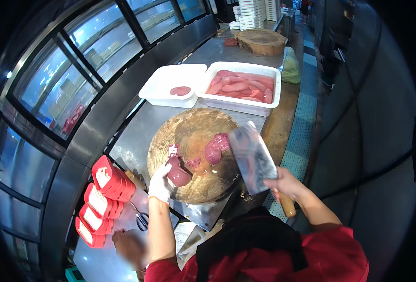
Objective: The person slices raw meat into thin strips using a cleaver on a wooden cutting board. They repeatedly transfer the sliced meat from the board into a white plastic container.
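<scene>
My left hand, in a white glove, grips a smooth dark-red piece of organ meat, which looks like a kidney, at the near left of a round wooden chopping block. A pale-and-red scrap lies just beyond it. In my bare right hand is a cleaver, held by its wooden handle. Its broad blade is raised over the block's right edge. Between the hands, a larger piece of meat and a small trimming rest on the wood.
Beyond the block stand a white tub holding one meat piece and another tub of several pieces in reddish liquid. Red trays are stacked at left, near scissors. Another wooden block sits farther back.
</scene>
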The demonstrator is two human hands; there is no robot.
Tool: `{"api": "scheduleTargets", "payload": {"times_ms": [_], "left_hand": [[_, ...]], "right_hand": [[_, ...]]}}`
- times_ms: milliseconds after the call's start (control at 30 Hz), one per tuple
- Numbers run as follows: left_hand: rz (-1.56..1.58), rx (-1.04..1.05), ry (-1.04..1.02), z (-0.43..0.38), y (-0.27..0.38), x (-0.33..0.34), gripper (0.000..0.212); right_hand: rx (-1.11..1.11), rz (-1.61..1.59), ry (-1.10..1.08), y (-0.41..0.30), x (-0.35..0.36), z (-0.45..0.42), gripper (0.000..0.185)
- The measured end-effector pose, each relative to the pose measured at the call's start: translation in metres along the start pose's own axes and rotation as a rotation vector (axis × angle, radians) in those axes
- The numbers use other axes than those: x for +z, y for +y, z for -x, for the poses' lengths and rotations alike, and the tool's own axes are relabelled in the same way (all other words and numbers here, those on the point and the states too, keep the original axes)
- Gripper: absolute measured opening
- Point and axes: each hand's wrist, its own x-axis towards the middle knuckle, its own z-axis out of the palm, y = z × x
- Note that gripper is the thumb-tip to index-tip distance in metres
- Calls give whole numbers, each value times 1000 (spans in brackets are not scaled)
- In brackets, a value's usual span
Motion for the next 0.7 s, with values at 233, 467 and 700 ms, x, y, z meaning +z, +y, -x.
{"api": "scheduleTargets", "payload": {"times_ms": [233,467,700], "left_hand": [[200,-99,81,34,-24,-16,38],[-26,202,-107,2,-2,63,40],[-990,698,-225,-29,-74,119,28]], "right_hand": [[38,56,-139,26,2,-19,16],[-258,72,-258,-41,42,-103,13],[-37,46,105,12,-4,-32,15]]}}
